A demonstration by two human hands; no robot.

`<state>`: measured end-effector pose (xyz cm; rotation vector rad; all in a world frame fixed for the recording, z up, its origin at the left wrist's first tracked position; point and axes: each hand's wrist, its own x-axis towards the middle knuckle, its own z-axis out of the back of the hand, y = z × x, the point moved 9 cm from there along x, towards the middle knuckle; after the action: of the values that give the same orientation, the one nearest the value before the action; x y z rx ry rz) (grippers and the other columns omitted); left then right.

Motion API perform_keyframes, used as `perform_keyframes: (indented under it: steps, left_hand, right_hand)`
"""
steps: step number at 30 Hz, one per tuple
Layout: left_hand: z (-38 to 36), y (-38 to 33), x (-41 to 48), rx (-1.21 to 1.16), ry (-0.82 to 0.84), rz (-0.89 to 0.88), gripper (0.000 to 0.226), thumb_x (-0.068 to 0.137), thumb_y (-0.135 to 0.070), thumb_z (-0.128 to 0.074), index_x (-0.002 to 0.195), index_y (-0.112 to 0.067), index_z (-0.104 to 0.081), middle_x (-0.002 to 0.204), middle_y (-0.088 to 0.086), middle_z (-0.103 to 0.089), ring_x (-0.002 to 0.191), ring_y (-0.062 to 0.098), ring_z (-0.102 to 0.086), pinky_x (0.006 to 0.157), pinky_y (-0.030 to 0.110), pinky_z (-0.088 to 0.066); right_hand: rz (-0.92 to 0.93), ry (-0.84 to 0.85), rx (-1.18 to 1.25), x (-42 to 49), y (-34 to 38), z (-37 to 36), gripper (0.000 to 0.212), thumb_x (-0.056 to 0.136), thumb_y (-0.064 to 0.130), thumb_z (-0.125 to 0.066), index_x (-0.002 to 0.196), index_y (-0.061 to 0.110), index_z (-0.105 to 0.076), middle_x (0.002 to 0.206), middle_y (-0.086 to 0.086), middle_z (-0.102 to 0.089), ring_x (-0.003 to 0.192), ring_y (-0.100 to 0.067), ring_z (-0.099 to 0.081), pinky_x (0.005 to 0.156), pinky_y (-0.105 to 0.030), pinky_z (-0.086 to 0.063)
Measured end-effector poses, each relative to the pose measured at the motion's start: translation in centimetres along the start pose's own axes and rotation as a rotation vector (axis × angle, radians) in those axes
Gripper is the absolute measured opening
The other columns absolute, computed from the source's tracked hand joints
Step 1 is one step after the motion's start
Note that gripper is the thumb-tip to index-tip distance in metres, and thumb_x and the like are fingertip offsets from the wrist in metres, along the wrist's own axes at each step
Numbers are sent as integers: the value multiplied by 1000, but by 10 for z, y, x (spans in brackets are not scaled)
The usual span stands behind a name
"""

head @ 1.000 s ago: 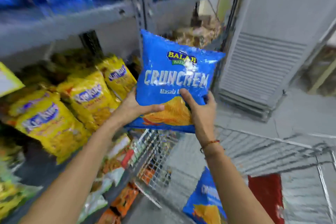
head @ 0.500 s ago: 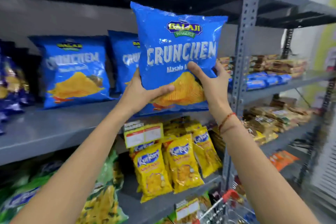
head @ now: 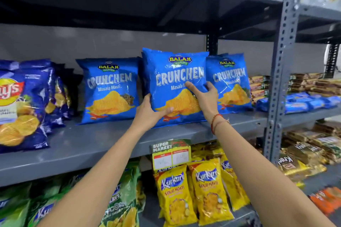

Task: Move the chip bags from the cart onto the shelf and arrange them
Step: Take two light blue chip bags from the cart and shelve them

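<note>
Both hands, left hand (head: pixel 150 114) and right hand (head: pixel 206 97), fingers gripping the bag (head: pixel 175 86), stand it mid-shelf (head: pixel 92 140) between two placed bags; cart unseen, remainder unknown.

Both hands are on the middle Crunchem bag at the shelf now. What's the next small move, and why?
Probably ease both hands off: the middle Crunchem bag stands upright, its bottom seemingly on the shelf, between two matching bags. The left hand and right hand only steady it.

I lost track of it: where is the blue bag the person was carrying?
In the head view, the held Crunchem bag stands mid-frame on the grey shelf, between two matching bags, gripped by the left hand and right hand.
</note>
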<state>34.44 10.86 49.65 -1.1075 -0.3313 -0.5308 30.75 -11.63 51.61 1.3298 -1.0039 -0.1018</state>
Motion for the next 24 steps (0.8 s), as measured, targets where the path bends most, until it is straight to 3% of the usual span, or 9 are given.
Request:
perform_keyframes:
  steps: [4,8,11,14,18,21,24]
  left_hand:
    - [-8,2,8,2,-25,21,88,69,-44,-76,139,-14,-31,142,5,-47,130,25,-42,96,32,-36]
    - [-11,8,12,7,-26,59,91,69,-46,-75,140,-15,-28,143,6,-45,131,26,-41,104,40,-36]
    - [-8,5,5,40,-52,59,98,70,-49,-73,144,-14,-20,150,9,-34,137,27,-31,110,45,-30]
    - [-3,-16,-13,86,-162,-51,93,75,-47,-69,145,-15,-17,152,10,-23,140,26,-22,113,43,-24]
    - [-11,-64,-60,72,-281,-338,67,81,-35,-66,137,-17,-34,141,7,-36,132,21,-35,105,26,-29]
    - [-47,-78,-101,-25,-196,-453,46,83,-34,-63,125,-21,-48,124,-1,-49,117,16,-50,98,28,-42]
    - [-102,-69,-142,-108,-46,-450,37,84,-37,-58,119,-25,-53,114,-10,-51,110,4,-51,90,30,-48]
  right_hand:
    - [-37,-33,-54,4,-11,0,89,63,62,-75,130,8,-49,135,-7,-52,128,-24,-45,99,-33,-35]
    - [-29,-34,-123,7,-12,-2,87,61,70,-70,126,15,-51,132,-5,-55,123,-24,-48,88,-31,-35]
    - [-9,-68,-151,0,-8,4,84,61,72,-69,123,18,-52,128,-2,-58,118,-21,-52,85,-29,-37]
    - [59,-100,-167,-17,4,18,79,64,67,-70,124,19,-50,121,1,-58,113,-17,-55,86,-32,-45]
    - [170,-145,-194,-55,20,54,64,74,55,-70,123,18,-50,115,1,-54,105,-16,-54,90,-35,-48]
    - [224,-221,-209,-97,16,100,54,76,50,-70,118,20,-53,110,3,-56,99,-14,-56,86,-32,-49]
    - [169,-311,-288,-144,-14,159,52,78,49,-68,118,20,-53,110,-4,-59,97,-19,-59,84,-39,-52]
